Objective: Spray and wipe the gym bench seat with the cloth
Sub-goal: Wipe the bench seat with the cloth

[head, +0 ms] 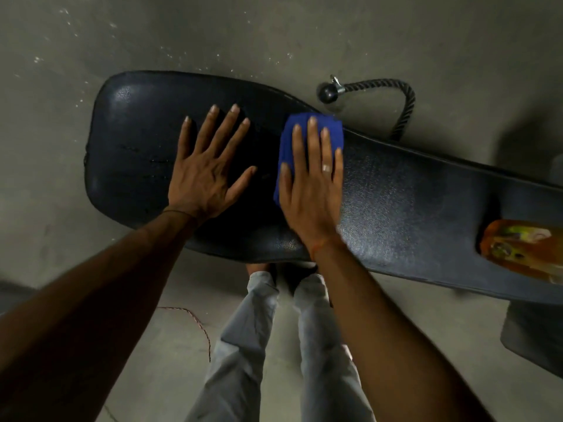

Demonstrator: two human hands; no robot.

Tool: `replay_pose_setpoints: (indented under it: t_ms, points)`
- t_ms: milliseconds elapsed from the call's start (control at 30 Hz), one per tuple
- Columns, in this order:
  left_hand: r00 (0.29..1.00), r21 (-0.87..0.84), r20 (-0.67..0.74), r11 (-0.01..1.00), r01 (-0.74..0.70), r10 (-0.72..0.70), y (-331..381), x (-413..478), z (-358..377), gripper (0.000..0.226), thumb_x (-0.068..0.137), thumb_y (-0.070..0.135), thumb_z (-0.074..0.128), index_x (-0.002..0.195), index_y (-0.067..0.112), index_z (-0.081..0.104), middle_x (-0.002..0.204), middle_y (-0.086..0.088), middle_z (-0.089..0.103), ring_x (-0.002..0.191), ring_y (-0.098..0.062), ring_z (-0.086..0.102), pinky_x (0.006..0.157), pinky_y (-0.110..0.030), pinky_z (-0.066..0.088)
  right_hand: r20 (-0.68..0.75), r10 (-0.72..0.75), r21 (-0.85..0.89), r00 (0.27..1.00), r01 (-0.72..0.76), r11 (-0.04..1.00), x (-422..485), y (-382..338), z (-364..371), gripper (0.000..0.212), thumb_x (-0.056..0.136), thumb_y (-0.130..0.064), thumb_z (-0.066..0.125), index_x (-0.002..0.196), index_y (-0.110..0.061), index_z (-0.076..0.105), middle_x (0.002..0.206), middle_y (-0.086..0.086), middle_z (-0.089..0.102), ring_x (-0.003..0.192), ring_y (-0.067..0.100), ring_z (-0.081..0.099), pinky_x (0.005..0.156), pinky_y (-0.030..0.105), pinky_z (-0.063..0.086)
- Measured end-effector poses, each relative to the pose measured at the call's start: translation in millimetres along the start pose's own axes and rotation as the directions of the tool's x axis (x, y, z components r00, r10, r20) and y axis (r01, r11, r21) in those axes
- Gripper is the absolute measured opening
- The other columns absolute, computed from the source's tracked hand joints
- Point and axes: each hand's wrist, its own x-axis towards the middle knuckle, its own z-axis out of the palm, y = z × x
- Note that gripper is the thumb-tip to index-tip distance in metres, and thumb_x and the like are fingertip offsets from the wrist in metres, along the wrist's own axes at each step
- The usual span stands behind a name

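Note:
The black padded gym bench seat (396,202) runs from left to right across the view. A folded blue cloth (300,129) lies on it near the far edge, pressed flat under my right hand (310,190), whose fingers are spread over it. My left hand (207,169) rests palm down on the bare seat to the left of the cloth, fingers apart, holding nothing. No spray bottle is clearly in view.
A black rope handle with a ball end (365,92) lies on the concrete floor beyond the bench. An orange torn patch (524,248) shows at the seat's right end. My legs in grey trousers (274,345) stand against the near edge. A thin red cord (195,324) lies on the floor.

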Motion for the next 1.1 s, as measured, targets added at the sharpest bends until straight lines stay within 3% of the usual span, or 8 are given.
replay_pose_setpoints:
  t_ms: [133, 233, 400, 467, 600, 833, 1100]
  points:
    - [1.000, -0.003, -0.004, 1.000, 0.001, -0.001, -1.5, -0.5, -0.1, 0.075, 0.101, 0.064, 0.021, 0.164, 0.026, 0.002, 0.172, 0.001, -0.004, 0.159, -0.025, -0.004, 0.126, -0.060, 0.007, -0.042, 0.096, 0.059, 0.995, -0.094, 0.994, 47.9, -7.4, -5.1, 0.062, 0.110, -0.040, 0.018, 0.167, -0.017, 0.012, 0.175, 0.009, 0.011, 0.163, 0.027, 0.009, 0.131, 0.051, 0.013]
    - [1.000, -0.011, -0.008, 1.000, -0.004, 0.004, 0.2, -0.2, -2.6, 0.075, 0.101, 0.065, 0.023, 0.164, 0.028, 0.004, 0.172, 0.002, -0.002, 0.159, -0.024, -0.003, 0.126, -0.058, 0.007, -0.024, 0.018, 0.024, 1.000, -0.017, 1.000, 5.2, -11.5, -1.1, 0.062, 0.111, -0.039, 0.019, 0.168, -0.017, 0.006, 0.176, 0.009, 0.005, 0.163, 0.027, 0.005, 0.131, 0.050, 0.012]
    - [0.962, -0.085, -0.032, 0.960, 0.266, -0.269, -13.2, -24.6, 1.0, 0.076, 0.101, 0.068, 0.027, 0.164, 0.031, 0.006, 0.172, 0.005, -0.001, 0.160, -0.023, -0.002, 0.128, -0.054, 0.005, 0.071, -0.101, 0.000, 0.992, 0.101, 0.995, -84.1, -13.8, 11.5, 0.065, 0.112, -0.040, 0.027, 0.168, -0.019, 0.002, 0.176, 0.007, -0.001, 0.163, 0.028, 0.002, 0.132, 0.051, 0.012]
    - [0.962, -0.067, -0.045, 0.962, 0.266, -0.270, -18.9, -31.3, 2.0, 0.075, 0.101, 0.067, 0.027, 0.164, 0.031, 0.006, 0.172, 0.005, 0.000, 0.160, -0.022, -0.002, 0.127, -0.055, 0.007, 0.078, -0.121, -0.025, 0.990, 0.123, 0.992, -84.5, -12.7, 11.1, 0.064, 0.112, -0.041, 0.027, 0.168, -0.020, 0.004, 0.176, 0.006, 0.000, 0.163, 0.028, 0.003, 0.131, 0.051, 0.012]
    - [0.962, -0.067, -0.048, 0.962, 0.264, -0.267, -19.1, -28.2, 3.5, 0.075, 0.101, 0.066, 0.025, 0.164, 0.030, 0.006, 0.172, 0.004, -0.001, 0.160, -0.022, -0.003, 0.127, -0.056, 0.006, 0.035, -0.137, -0.008, 0.990, 0.137, 0.991, -35.6, -17.2, 5.7, 0.062, 0.111, -0.042, 0.026, 0.168, -0.023, 0.009, 0.176, 0.004, 0.005, 0.163, 0.026, 0.005, 0.131, 0.050, 0.012]
    - [0.964, -0.066, -0.048, 0.964, 0.259, -0.262, -20.5, -29.0, 3.0, 0.071, 0.103, 0.062, 0.025, 0.164, 0.029, 0.006, 0.172, 0.003, 0.000, 0.160, -0.023, -0.002, 0.127, -0.056, 0.006, -0.020, -0.041, 0.042, 0.999, 0.042, 0.998, 68.1, -34.7, -1.9, 0.063, 0.110, -0.043, 0.017, 0.167, -0.018, 0.012, 0.176, 0.008, 0.011, 0.163, 0.026, 0.010, 0.131, 0.050, 0.012]
    - [0.964, -0.092, -0.052, 0.962, 0.256, -0.261, -20.6, -29.2, 3.4, 0.069, 0.104, 0.059, 0.025, 0.164, 0.028, 0.008, 0.172, 0.001, 0.003, 0.160, -0.023, 0.000, 0.127, -0.056, 0.006, 0.083, -0.175, -0.044, 0.981, 0.179, 0.983, -78.7, -38.4, 9.1, 0.064, 0.112, -0.043, 0.027, 0.168, -0.019, 0.005, 0.176, 0.007, 0.002, 0.163, 0.028, 0.003, 0.131, 0.051, 0.013]
